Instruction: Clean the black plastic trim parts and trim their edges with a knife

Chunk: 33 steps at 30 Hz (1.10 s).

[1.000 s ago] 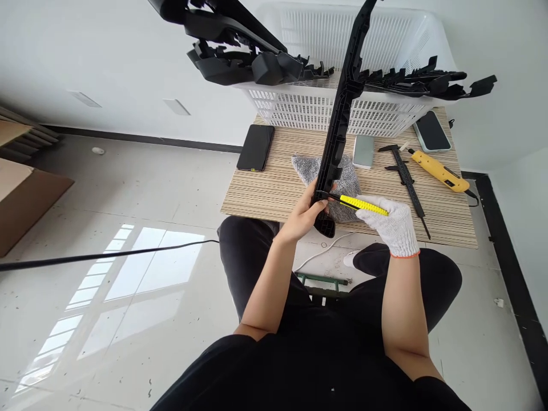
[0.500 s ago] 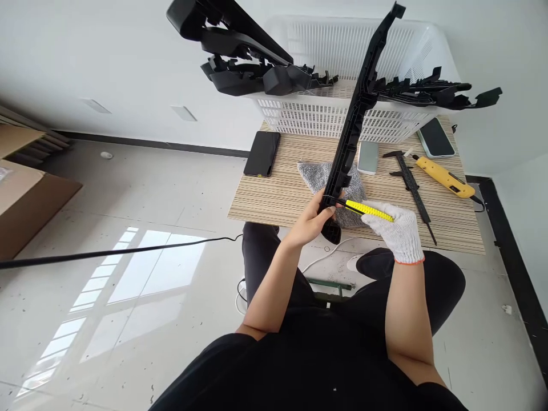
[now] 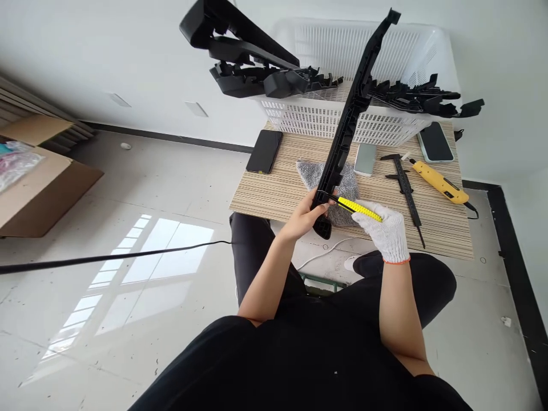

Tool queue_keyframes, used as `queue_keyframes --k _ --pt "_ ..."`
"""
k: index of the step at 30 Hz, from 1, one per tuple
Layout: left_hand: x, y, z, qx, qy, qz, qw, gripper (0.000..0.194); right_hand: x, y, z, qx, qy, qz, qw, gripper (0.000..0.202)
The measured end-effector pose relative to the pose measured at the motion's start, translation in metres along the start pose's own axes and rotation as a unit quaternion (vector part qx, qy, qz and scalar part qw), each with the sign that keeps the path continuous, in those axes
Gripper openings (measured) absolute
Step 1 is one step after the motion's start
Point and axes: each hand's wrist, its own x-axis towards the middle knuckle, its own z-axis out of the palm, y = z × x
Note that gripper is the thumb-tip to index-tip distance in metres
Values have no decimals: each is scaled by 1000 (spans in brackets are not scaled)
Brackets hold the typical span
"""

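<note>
My bare left hand (image 3: 303, 218) is wrapped round the lower end of a long black plastic part (image 3: 349, 117), which slants up and right across the basket's front rim. In my right hand (image 3: 385, 228), which wears a white knit glove with an orange cuff, is a yellow-handled tool (image 3: 359, 209). The tool's dark tip meets the part just beside my left fingers; the exact contact is too small to make out. Beneath the part, a grey cloth (image 3: 310, 171) lies on the striped wooden table (image 3: 274, 197).
A white basket (image 3: 295, 117) at the back holds several black parts (image 3: 252, 80). On the table are a black phone (image 3: 264, 151), a grey box-like item (image 3: 365, 159), a caliper (image 3: 406, 191), a yellow corded tool (image 3: 440, 181) and another phone (image 3: 435, 141). Cardboard (image 3: 55, 188) stands left.
The view has shifted slightly. Both hands, the long part and the yellow-handled tool appear a little further left, with the tool still against the part.
</note>
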Motion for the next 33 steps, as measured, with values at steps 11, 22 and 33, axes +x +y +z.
queue_keyframes --k 11,22,33 --pt "2 1 4 -23 26 -29 999 40 1 0 -4 -2 -35 -3 999 47" --pt "0 -1 12 -12 81 20 996 39 5 3 -8 3 -62 1 998 56" --pt "0 -3 11 -8 64 50 997 27 2 7 -3 22 -27 -21 999 54"
